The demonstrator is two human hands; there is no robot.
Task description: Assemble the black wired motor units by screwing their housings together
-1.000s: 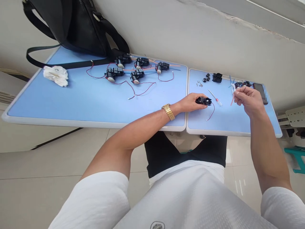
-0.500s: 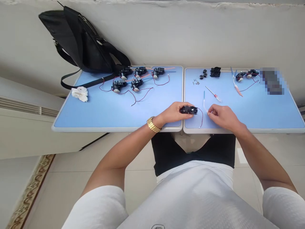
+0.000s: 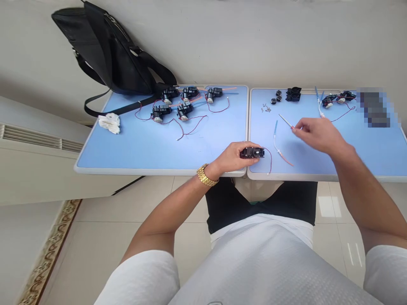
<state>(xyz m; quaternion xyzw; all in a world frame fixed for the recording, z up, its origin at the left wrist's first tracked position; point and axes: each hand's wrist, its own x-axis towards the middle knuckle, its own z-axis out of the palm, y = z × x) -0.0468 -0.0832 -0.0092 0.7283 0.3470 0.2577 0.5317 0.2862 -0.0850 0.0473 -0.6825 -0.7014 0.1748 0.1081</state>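
A white wall rises behind two blue folding table tops set side by side, and a pale tile floor lies below them, with a radiator [image 3: 38, 142] at the far left. From the head camera, a black backpack [image 3: 111, 53] leans against the wall at the far left corner of the left table top [image 3: 159, 171], its strap running along the far edge beside a crumpled white tissue [image 3: 110, 123]. Five small black motor units [image 3: 160, 112] with red and blue wires sit together near the far edge, apparently kept apart from the loose parts on the right table top [image 3: 292, 177]. There, small screws [image 3: 265, 108], black caps [image 3: 276, 96] and black housings [image 3: 293, 94] lie in separate groups along the far edge. The left hand [image 3: 230, 157], with a gold wristwatch [image 3: 206, 175] on its wrist, closes around a compact black plastic housing [image 3: 252, 153] at the near inner corner, seemingly steadying it, while a thin red wire [image 3: 270, 161] trails from it. The open right hand [image 3: 318, 134] appears empty, its fingertips just beside a red-handled screwdriver [image 3: 286, 121].
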